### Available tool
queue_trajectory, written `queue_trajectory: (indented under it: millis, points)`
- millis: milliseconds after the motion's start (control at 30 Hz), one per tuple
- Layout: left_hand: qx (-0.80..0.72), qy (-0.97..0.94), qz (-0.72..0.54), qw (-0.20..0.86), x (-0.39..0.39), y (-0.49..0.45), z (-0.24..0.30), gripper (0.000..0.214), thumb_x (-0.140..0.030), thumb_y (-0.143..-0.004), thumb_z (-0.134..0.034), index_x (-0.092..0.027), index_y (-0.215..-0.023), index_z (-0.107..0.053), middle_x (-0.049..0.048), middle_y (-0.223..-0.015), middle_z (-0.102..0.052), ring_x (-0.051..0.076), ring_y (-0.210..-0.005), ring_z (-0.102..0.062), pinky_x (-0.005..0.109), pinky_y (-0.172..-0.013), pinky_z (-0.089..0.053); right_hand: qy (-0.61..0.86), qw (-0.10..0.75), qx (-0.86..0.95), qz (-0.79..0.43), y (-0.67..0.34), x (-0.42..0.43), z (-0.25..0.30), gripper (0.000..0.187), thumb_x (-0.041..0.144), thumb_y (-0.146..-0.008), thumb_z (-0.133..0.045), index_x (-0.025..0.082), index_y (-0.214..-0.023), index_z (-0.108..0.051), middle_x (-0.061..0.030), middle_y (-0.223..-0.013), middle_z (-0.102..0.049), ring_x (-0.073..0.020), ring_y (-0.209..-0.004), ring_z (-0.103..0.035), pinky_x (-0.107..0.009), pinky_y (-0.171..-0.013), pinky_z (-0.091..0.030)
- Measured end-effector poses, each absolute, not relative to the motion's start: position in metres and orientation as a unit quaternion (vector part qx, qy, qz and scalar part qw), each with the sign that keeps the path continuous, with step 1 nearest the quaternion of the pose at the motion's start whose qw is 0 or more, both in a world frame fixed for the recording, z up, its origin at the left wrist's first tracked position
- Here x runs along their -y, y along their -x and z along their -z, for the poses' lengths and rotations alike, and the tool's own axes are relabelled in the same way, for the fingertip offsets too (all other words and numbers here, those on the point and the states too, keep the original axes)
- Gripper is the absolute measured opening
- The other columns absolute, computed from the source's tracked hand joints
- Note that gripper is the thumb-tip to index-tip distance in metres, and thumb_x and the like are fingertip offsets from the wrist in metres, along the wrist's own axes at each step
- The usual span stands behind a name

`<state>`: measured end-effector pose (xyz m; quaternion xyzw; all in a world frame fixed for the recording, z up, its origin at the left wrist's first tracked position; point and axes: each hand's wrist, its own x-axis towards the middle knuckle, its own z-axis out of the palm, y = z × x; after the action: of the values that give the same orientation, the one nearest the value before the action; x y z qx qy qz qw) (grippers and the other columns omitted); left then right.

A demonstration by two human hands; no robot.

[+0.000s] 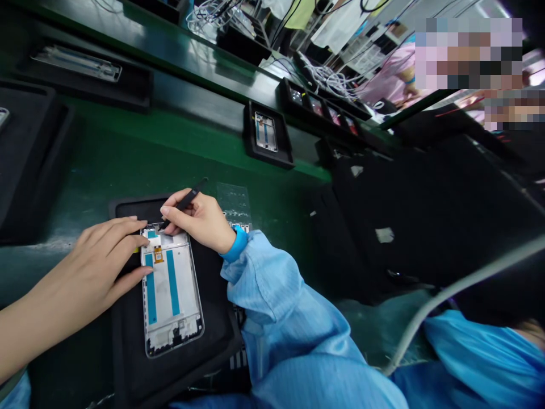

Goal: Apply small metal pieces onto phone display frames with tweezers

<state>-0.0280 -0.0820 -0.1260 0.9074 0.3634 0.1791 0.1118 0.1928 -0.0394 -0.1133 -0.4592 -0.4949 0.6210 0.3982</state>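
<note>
A silver phone frame [164,289] with blue strips and a small orange flex cable [159,255] lies in a black foam tray [217,318]. My left hand [106,250] is open, its fingers spread along the frame's left edge and the fingertips touching it. My right hand [198,218], above the top end of the frame, is closed in a pinch round black tweezers [186,200]. Their tip points down at the frame's upper part, and the fingers partly cover that spot. Beyond my right wrist lies a clear plastic sheet [234,201] with small parts on it.
Another tray [268,162] with a phone frame stands farther back, and one more tray [136,94] is at the upper left. Stacked black trays [25,165] sit at the left edge. Black foam pieces [417,210] fill the right side. Other people are across the bench.
</note>
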Motion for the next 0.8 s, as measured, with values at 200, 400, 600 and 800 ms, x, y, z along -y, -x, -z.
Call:
queue_trajectory:
  millis: [200, 400, 600, 800]
  points:
    - [-0.361, -0.91, -0.18, 0.096, 0.0823, 0.0291, 0.125, 0.046, -0.059, -0.099, -0.036, -0.02, -0.111, -0.059, 0.0143, -0.129, -0.062, 0.032, -0.126, -0.053, 0.05, -0.099, -0.042, 0.465, 0.396, 0.503, -0.612, -0.1927, 0.0398, 0.1145, 0.032, 0.043, -0.075, -0.079, 0.017, -0.084, -0.062, 0.0048, -0.058, -0.063, -0.0098, -0.053, -0.068, -0.018, -0.055, -0.058]
    - [-0.355, -0.913, -0.181, 0.086, 0.0831, 0.0269, 0.1244, 0.047, -0.059, -0.099, -0.036, -0.019, -0.114, -0.058, 0.0147, -0.128, -0.062, 0.033, -0.124, -0.054, 0.049, -0.099, -0.042, 0.477, 0.386, 0.528, -0.587, -0.1928, 0.0416, 0.1165, 0.03, 0.043, -0.077, -0.077, 0.019, -0.088, -0.063, 0.0049, -0.058, -0.064, -0.0108, -0.054, -0.069, -0.02, -0.055, -0.058]
    - [-0.347, -0.921, -0.173, 0.045, 0.0818, 0.0239, 0.1267, 0.047, -0.052, -0.101, -0.036, -0.019, -0.129, -0.055, 0.0166, -0.129, -0.06, 0.035, -0.12, -0.056, 0.051, -0.093, -0.044, 0.479, 0.385, 0.549, -0.567, -0.1931, 0.0429, 0.1172, 0.028, 0.044, -0.079, -0.075, 0.02, -0.088, -0.063, 0.0047, -0.06, -0.065, -0.0117, -0.057, -0.069, -0.022, -0.058, -0.058]
    - [-0.342, -0.924, -0.164, 0.035, 0.0803, 0.0219, 0.1249, 0.041, -0.043, -0.101, -0.04, -0.019, -0.128, -0.059, 0.0176, -0.128, -0.06, 0.037, -0.116, -0.057, 0.052, -0.089, -0.045, 0.475, 0.381, 0.563, -0.559, -0.1941, 0.0426, 0.119, 0.028, 0.044, -0.08, -0.074, 0.02, -0.09, -0.063, 0.0045, -0.062, -0.065, -0.0122, -0.059, -0.069, -0.023, -0.06, -0.058]
